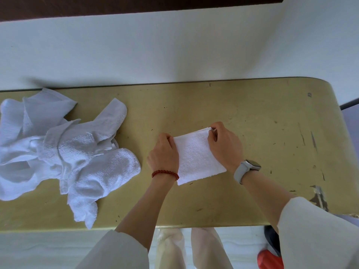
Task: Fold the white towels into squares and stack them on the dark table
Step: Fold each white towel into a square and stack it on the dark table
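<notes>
Head view. Folded white towel (pixel 197 155) lies flat mid-table on the scuffed yellow-green table (pixel 252 117). Left hand (pixel 164 152) pinches its left edge; right hand (pixel 225 144) pinches the far right corner. Pile of unfolded white towels (pixel 64 152) sits well apart, left. Beaded bracelet (pixel 165 173), grey watch (pixel 247 168); no legible writing.

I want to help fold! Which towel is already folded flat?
The folded towel held between both hands, a neat flat rectangle. The towels in the pile on the left lie crumpled and unfolded.
</notes>
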Demonstrator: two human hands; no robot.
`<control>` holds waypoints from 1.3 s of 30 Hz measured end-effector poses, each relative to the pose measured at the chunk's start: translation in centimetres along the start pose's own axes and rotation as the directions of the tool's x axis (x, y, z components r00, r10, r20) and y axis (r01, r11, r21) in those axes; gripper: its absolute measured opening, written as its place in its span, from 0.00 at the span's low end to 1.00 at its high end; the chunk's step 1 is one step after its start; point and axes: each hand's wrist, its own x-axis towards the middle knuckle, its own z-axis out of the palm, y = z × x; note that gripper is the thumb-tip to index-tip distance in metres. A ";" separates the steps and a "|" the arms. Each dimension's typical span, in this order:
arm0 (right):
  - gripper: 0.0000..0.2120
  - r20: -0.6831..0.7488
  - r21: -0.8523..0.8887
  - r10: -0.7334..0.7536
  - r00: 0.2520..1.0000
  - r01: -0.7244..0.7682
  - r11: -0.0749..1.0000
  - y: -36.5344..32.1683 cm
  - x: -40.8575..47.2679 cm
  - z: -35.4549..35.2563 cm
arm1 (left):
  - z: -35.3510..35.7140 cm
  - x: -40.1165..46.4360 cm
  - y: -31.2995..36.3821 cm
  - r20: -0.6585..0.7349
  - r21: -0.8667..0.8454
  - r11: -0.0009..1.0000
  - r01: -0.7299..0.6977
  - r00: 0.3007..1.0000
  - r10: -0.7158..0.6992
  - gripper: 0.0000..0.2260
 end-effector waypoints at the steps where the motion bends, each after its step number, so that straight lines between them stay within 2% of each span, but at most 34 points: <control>1: 0.09 0.000 -0.016 -0.004 1.000 0.004 1.000 0.0 0.1 0.0 | 0.1 0.1 0.0 -0.002 0.018 1.000 -0.002 1.000 0.002 0.11; 7: 0.09 0.008 0.002 0.003 1.000 -0.003 1.000 -0.1 0.0 0.2 | 0.5 -0.1 -0.8 -0.075 0.020 0.997 -0.077 0.994 0.078 0.09; 10: 0.12 0.014 0.136 0.087 0.996 -0.089 0.987 -0.3 0.3 -0.2 | 0.3 0.0 -0.7 -0.058 -0.042 0.999 -0.027 0.998 0.025 0.09; 12: 0.13 -0.062 0.178 0.092 0.994 -0.080 0.981 -0.1 0.0 -0.7 | -0.1 0.0 -0.7 -0.082 -0.109 0.994 -0.003 0.997 -0.006 0.10; 14: 0.10 -0.222 0.117 -0.049 0.974 0.077 0.990 0.3 -1.0 -1.2 | -0.5 -0.5 -1.0 -0.198 -0.115 0.981 -0.156 0.971 0.132 0.11; 16: 0.12 -0.286 -0.039 -0.329 0.900 0.332 0.942 1.0 -2.2 -1.2 | -0.3 -1.6 -1.7 -0.258 0.028 0.921 -0.388 0.887 0.382 0.14; 18: 0.16 -0.219 -0.197 -0.567 0.794 0.534 0.823 2.2 -3.3 -0.1 | 0.8 -3.1 -2.3 -0.189 0.172 0.810 -0.561 0.788 0.586 0.16; 20: 0.18 -0.083 -0.296 -0.649 0.756 0.604 0.741 2.8 -3.6 1.2 | 1.9 -4.0 -2.7 -0.092 0.237 0.726 -0.646 0.728 0.679 0.17; 24: 0.23 0.122 -0.426 -0.551 0.825 0.546 0.722 3.3 -3.2 2.4 | 3.3 -3.9 -3.5 0.101 0.321 0.745 -0.585 0.803 0.587 0.22; 27: 0.25 0.196 -0.441 -0.482 0.854 0.516 0.734 3.5 -3.0 2.3 | 3.6 -3.8 -4.0 0.168 0.346 0.740 -0.577 0.814 0.556 0.25; 31: 0.24 0.208 -0.402 -0.491 0.846 0.531 0.745 3.2 -3.1 2.2 | 3.4 -4.0 -3.9 0.209 0.360 0.724 -0.588 0.808 0.551 0.27; 33: 0.22 0.103 -0.286 -0.491 0.865 0.498 0.819 3.1 -3.2 1.7 | 3.3 -4.1 -4.0 0.207 0.351 0.735 -0.580 0.814 0.543 0.27; 34: 0.21 0.009 -0.201 -0.445 0.895 0.438 0.876 2.7 -3.4 1.3 | 3.3 -4.2 -3.9 0.204 0.344 0.744 -0.573 0.819 0.536 0.27; 36: 0.17 -0.130 -0.026 -0.223 0.966 0.222 0.975 1.4 -3.6 0.3 | 3.2 -4.1 -3.8 0.204 0.333 0.757 -0.562 0.827 0.524 0.26; 37: 0.15 -0.105 0.023 -0.084 0.991 0.087 0.996 0.8 -3.4 0.0 | 3.1 -4.1 -3.8 0.208 0.332 0.759 -0.560 0.828 0.521 0.26; 39: 0.10 0.039 0.006 0.144 0.989 -0.144 0.990 0.1 -2.3 0.1 | 3.0 -4.1 -3.6 0.217 0.335 0.757 -0.561 0.828 0.518 0.26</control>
